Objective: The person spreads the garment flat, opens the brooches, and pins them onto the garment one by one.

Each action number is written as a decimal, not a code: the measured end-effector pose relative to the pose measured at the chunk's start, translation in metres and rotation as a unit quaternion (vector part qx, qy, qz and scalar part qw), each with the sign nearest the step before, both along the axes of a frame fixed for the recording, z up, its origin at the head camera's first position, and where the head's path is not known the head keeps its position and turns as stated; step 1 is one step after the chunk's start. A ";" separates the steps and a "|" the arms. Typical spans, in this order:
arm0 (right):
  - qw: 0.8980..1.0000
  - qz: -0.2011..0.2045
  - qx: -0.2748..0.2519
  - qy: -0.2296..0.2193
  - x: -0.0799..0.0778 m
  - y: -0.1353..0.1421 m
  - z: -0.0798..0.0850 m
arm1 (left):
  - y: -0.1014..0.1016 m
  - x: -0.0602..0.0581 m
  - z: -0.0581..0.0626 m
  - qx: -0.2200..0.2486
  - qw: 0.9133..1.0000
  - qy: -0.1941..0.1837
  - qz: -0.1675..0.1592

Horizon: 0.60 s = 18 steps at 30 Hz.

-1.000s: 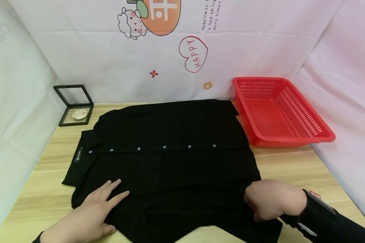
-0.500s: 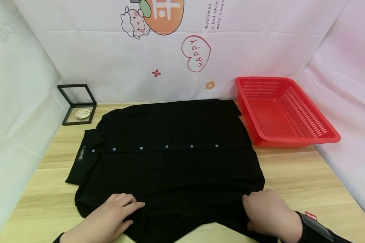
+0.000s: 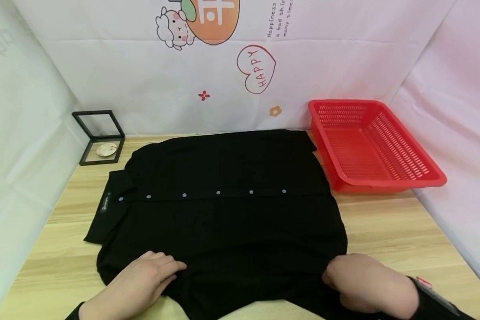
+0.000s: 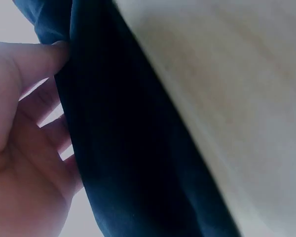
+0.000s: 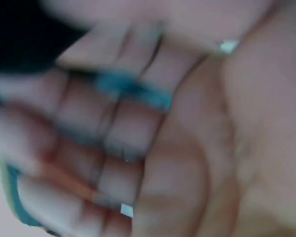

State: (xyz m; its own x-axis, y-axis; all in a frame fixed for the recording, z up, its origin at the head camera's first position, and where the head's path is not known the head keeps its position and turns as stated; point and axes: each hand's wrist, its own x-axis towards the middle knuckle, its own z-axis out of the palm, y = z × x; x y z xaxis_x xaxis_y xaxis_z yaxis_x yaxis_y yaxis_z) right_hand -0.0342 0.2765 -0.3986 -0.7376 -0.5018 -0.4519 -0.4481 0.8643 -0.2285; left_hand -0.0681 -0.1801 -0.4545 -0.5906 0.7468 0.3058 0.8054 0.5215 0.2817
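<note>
A black button-up shirt [image 3: 232,222] lies front up on the wooden table, its collar [image 3: 106,209] at the left and its hem towards the right. My left hand [image 3: 138,284] is at the shirt's near side, below the collar. In the left wrist view the thumb and fingers pinch a fold of the black cloth [image 4: 123,128]. At the near right corner, by the hem, my right hand [image 3: 370,284] grips the shirt with curled fingers. The right wrist view is blurred, with the curled fingers [image 5: 84,108] filling most of it and dark cloth at the upper left.
A red plastic basket [image 3: 384,184] stands at the back right, close to the hem. At the back left is a black-framed display case [image 3: 100,162] with a small round pale object [image 3: 106,150]. White printed cloth [image 3: 144,89] walls the back and sides.
My left hand has gone from spread flat on the shirt to pinching its near side, shifted right. The right hand keeps its hold near the hem. The near edge's folds have changed shape.
</note>
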 end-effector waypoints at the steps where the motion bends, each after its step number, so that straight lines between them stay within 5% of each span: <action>1: 0.999 0.020 -0.041 -0.007 -0.001 0.003 0.006 | 0.000 0.000 0.001 0.001 1.000 -0.002 0.005; 6: 0.965 0.096 -0.242 -0.016 -0.015 0.017 0.035 | 0.000 -0.001 0.007 -0.009 1.000 -0.009 0.020; 11: 0.925 0.027 -0.379 -0.023 -0.030 0.024 0.053 | 0.007 0.005 0.009 0.021 0.999 -0.011 -0.045; 13: 0.879 -0.016 -0.468 -0.090 -0.035 0.026 0.054 | 0.012 0.007 0.008 0.028 0.996 -0.004 -0.089; 17: 0.728 -0.039 -0.637 -0.252 -0.045 0.034 0.052 | 0.021 0.005 0.007 -0.013 0.995 0.021 -0.099; 18: 0.699 -0.032 -0.657 -0.281 -0.047 0.036 0.051 | 0.022 0.003 0.008 -0.028 0.995 0.025 -0.087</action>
